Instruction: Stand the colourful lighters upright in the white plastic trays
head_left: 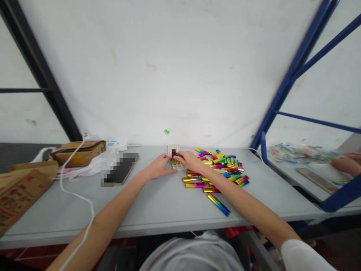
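A small white tray [174, 147] with rows of holes lies against the wall, straight ahead of me. Upright in it, partly hidden by my fingers, are a few small pieces with dark tops that look like lighters [173, 153]. My right hand [189, 159] reaches over the tray from the right, its fingertips pinched on one dark-topped lighter. At the tray's left side is my left hand [159, 166], thumb and fingers spread apart and touching its edge. Many shiny rainbow-coloured lighters [194, 180] lie in a loose pile under and beside my right forearm.
One lighter [218, 204] lies apart near the front edge. A phone [121, 169], a white cable [91, 205], plastic bags and cardboard boxes [81, 152] are on the left. Beyond a blue frame [282, 90], another person's hands [346, 163] work at a neighbouring table.
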Tool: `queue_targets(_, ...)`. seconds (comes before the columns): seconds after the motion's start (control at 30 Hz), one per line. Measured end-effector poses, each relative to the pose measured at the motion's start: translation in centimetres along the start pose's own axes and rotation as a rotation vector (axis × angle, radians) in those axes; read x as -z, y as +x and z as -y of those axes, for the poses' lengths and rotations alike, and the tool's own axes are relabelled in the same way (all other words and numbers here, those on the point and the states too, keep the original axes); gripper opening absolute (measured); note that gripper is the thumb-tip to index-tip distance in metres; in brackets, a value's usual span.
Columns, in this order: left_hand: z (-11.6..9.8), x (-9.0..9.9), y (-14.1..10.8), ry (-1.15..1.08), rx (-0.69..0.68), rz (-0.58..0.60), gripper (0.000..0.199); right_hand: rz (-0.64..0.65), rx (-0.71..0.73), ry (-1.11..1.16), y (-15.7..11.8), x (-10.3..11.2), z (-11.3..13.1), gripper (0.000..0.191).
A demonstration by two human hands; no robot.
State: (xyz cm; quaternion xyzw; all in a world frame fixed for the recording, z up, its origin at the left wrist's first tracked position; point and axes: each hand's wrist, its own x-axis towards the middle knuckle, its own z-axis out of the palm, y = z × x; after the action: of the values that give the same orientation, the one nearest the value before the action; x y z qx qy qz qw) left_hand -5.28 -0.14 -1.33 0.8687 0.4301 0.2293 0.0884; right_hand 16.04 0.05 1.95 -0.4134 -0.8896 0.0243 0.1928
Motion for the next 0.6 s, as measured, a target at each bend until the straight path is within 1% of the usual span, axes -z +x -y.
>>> queue_targets(0.13, -0.1, 0.0, -0.1, 0.014, 0.018, 0.015, 0.066, 0.049, -0.028, -0.156, -0.3, 0.3, 0.8, 0.039)
queue_targets(0.17, -0.1, 0.0, -0.1, 0.019, 0.024, 0.018, 0.066, 0.064, -0.022, -0.146, -0.5, 0.5, 0.7, 0.037)
queue_targets(0.23, -0.1, 0.0, -0.1, 0.031, 0.029, 0.02, 0.067, 0.103, 0.014, -0.057, -1.2, 1.0, 0.4, 0.031)
queue_targets(0.33, -0.1, -0.1, 0.0, 0.05, 0.029, 0.027, 0.069, 0.188, 0.094, 0.107, -2.8, 2.6, -0.4, 0.022)
queue_targets(0.4, -0.1, -0.1, 0.0, 0.06, 0.031, 0.028, 0.071, 0.242, 0.138, 0.169, -4.0, 3.8, -0.9, 0.018)
queue_targets(0.5, -0.1, 0.0, 0.0, 0.06, 0.029, 0.024, 0.07, 0.323, 0.196, 0.187, -5.7, 4.9, -1.3, 0.015)
queue_targets(0.6, -0.2, 0.1, 0.0, 0.058, 0.036, 0.031, 0.069, 0.351, 0.217, 0.126, -6.9, 5.1, -1.3, 0.011)
